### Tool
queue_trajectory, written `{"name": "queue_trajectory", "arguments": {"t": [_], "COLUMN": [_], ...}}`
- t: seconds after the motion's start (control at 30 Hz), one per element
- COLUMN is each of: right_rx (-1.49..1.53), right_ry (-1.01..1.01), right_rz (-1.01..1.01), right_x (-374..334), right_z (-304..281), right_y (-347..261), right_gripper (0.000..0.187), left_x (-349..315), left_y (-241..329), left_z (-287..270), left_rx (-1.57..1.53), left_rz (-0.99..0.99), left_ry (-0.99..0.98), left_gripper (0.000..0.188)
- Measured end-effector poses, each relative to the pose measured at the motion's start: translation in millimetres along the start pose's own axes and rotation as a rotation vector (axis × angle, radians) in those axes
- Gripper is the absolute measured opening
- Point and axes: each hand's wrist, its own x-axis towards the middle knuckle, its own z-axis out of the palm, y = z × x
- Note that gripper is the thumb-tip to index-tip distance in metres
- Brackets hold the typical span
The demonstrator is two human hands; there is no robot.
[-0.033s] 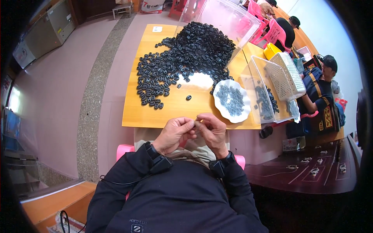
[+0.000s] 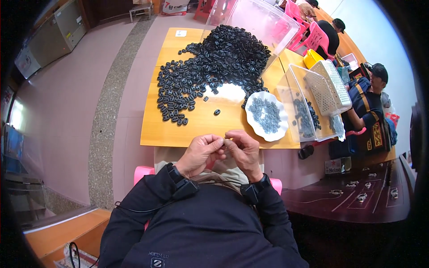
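My left hand [image 2: 202,153] and my right hand [image 2: 243,154] meet at the table's near edge, above my lap. Thumb and fingers of each are pinched together, the fingertips almost touching. Whatever lies between them is too small and hidden to name. Beyond them a heap of small black oval pieces with two holes [image 2: 232,56] covers much of the wooden table [image 2: 156,134]. One single black piece [image 2: 217,112] lies apart, just ahead of my hands. To the right of my right hand stands a white scalloped dish [image 2: 281,129] holding many small, dark translucent bits.
Right of the dish, a clear plastic bin [image 2: 295,76] contains more dark pieces. A white perforated basket [image 2: 328,87] and a yellow bowl [image 2: 313,59] stand beyond it. Behind the heap is a large clear box [image 2: 277,27]. A person [image 2: 371,96] sits at the right.
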Motion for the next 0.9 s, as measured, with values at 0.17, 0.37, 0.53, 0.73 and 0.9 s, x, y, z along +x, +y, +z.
{"name": "queue_trajectory", "arguments": {"t": [0.17,0.37,0.53,0.73,0.9], "right_rx": [0.008,0.142,0.25,0.248,0.282], "right_ry": [-0.088,-0.023,0.005,0.011,0.01], "right_rz": [-0.004,0.214,0.269,0.253,0.259], "right_x": [0,-1,-1,-3,-5], "right_z": [-2,-6,-6,-1,2], "right_y": [8,9,11,25,27], "right_gripper": [0.008,0.009,0.011,0.01,0.011], "left_x": [-1,-1,-1,0,-1], "left_y": [1,3,5,4,5], "left_z": [0,2,3,2,3], "left_rx": [0.031,0.015,0.05,0.047,0.053], "left_rz": [0.008,0.044,0.047,0.031,0.031], "left_ry": [-0.01,0.073,0.217,0.237,0.242], "left_gripper": [0.019,0.017,0.019,0.02,0.023]}}
